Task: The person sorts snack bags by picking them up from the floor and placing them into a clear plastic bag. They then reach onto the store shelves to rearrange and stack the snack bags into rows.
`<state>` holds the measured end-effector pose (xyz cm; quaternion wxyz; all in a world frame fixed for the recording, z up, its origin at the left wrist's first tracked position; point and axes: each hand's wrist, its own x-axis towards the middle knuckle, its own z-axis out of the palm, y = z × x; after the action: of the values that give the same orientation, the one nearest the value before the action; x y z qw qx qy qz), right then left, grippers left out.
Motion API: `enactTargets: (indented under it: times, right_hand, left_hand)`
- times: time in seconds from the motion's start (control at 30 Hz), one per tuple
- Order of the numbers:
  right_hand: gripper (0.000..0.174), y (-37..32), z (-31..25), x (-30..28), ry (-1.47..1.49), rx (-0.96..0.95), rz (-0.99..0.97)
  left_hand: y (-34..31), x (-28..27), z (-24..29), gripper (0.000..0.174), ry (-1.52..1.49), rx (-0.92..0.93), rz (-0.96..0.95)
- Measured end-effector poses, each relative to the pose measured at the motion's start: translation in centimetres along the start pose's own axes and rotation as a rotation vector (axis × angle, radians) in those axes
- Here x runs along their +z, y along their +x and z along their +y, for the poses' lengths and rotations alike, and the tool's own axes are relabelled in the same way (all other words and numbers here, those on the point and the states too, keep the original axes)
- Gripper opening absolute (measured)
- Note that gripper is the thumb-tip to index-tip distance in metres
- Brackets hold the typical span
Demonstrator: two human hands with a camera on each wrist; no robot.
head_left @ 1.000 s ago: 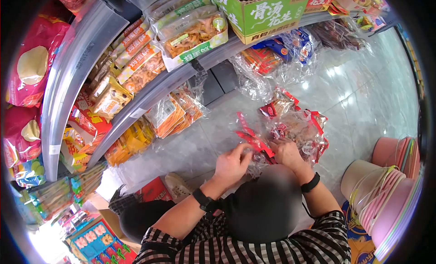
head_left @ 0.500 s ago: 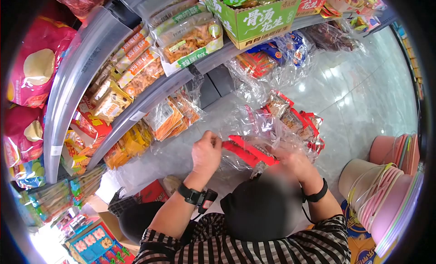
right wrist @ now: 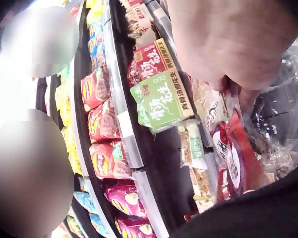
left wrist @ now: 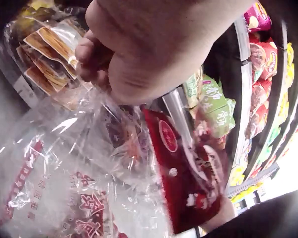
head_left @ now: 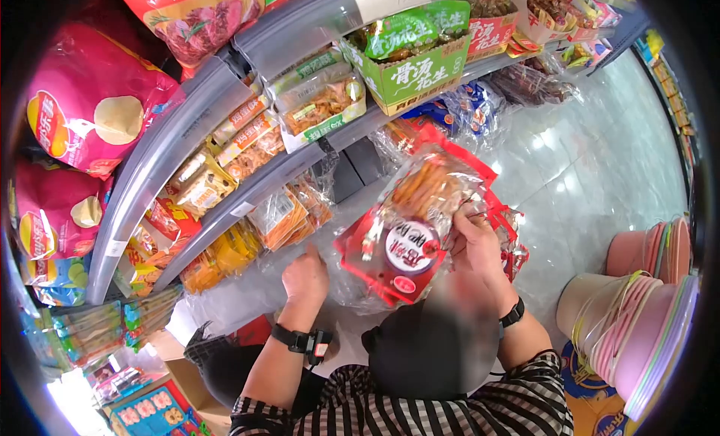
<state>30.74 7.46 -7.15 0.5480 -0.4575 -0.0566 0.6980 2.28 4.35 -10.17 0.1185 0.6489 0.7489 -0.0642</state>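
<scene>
Several red snack packets with clear windows (head_left: pixel 439 185) are in my right hand (head_left: pixel 478 245), which grips them at their right edge. The front packet's white round label faces up. In the right wrist view that hand (right wrist: pixel 233 44) is above the red packet (right wrist: pixel 236 153), its fingers partly hidden. My left hand (head_left: pixel 306 277) is to the left with curled fingers. The left wrist view shows this hand (left wrist: pixel 144 54) gripping the top of a large clear plastic bag (left wrist: pixel 54 163) with red print. Beside the bag is a red packet (left wrist: pixel 181 178).
More red packets (head_left: pixel 514 245) lie on the floor behind my right hand. Shelves of snacks run along the left and back, with a green carton (head_left: pixel 420 80) on one. Flat orange packs (head_left: pixel 281 218) sit low on the left. Stacked pastel buckets (head_left: pixel 622 316) stand at the right.
My right hand has lifted red packets up off the pile on the floor, toward the shelf. The left hand has moved left, away from the packets. The head view has shifted.
</scene>
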Motion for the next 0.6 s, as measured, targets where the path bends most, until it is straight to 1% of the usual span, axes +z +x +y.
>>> enactTargets:
  times: [0.03,0.1,0.13,0.17,0.2,0.23,0.27,0.3,0.33,0.4,0.43,0.47,0.5,0.53,0.57,0.6]
  right_hand:
    - [0.006,0.3,-0.1,-0.9,0.067,-0.056,0.023]
    - [0.005,0.6,-0.8,-3.0,0.034,-0.082,0.017]
    - [0.005,0.7,-1.2,-3.9,0.002,-0.098,0.010]
    - [0.008,0.8,-1.7,-4.6,-0.051,-0.129,0.094]
    - [0.008,0.7,-2.2,-4.8,-0.051,-0.135,0.098]
    - [0.010,0.5,-2.8,-4.8,-0.188,-0.271,0.088]
    - [0.011,0.4,-3.3,-5.0,-0.326,-0.406,0.076]
    - [0.012,0.9,-3.7,-6.5,-0.593,-0.450,0.053]
    - [0.012,0.4,-4.5,-5.8,-0.594,-0.453,0.052]
    - [0.013,-1.0,-6.8,-3.9,-1.650,-0.626,-0.048]
    - [0.017,-1.4,-7.2,-3.0,-1.696,-0.722,-0.142]
    - [0.017,-1.1,-7.2,-2.4,-1.696,-0.727,-0.142]
    - [0.016,-0.8,-7.2,-1.8,-1.814,-0.774,-0.330]
    - [0.015,-0.7,-7.1,-1.0,-1.923,-0.817,-0.525]
    - [0.015,-1.2,-7.0,0.4,-1.943,-0.866,-0.602]
    - [0.015,-1.0,-6.5,1.0,-1.941,-0.870,-0.602]
  left_hand:
    - [0.0,0.5,-0.6,0.016,-0.004,0.007,0.005]
    - [0.0,0.3,-0.9,0.029,0.110,-0.050,-0.302]
    - [-0.3,-0.3,-0.5,0.029,0.108,-0.039,-0.298]
    - [-0.9,-1.0,-0.3,0.035,0.052,0.015,-0.260]
    - [-1.5,-2.3,0.2,0.041,-0.005,0.066,-0.223]
    - [-1.6,-3.2,0.7,0.041,-0.007,0.072,-0.222]
    - [-1.6,-4.0,1.4,0.050,-0.118,0.166,-0.077]
    - [-1.6,-4.9,2.1,0.059,-0.228,0.258,0.070]
    - [-1.5,-6.0,3.1,0.059,-0.230,0.258,0.073]
    - [-1.4,-8.6,5.9,0.063,-0.348,0.517,0.323]
    - [-1.4,-9.9,7.3,0.065,-0.366,0.592,0.336]
    - [-1.5,-11.0,8.9,0.067,-0.384,0.668,0.349]
    - [-1.4,-11.8,10.4,0.067,-0.383,0.668,0.354]
    - [-1.4,-12.4,11.8,0.065,-0.344,0.770,0.338]
    - [-1.3,-12.6,12.9,0.063,-0.302,0.872,0.321]
    - [-1.0,-12.0,13.6,0.063,-0.299,0.872,0.323]
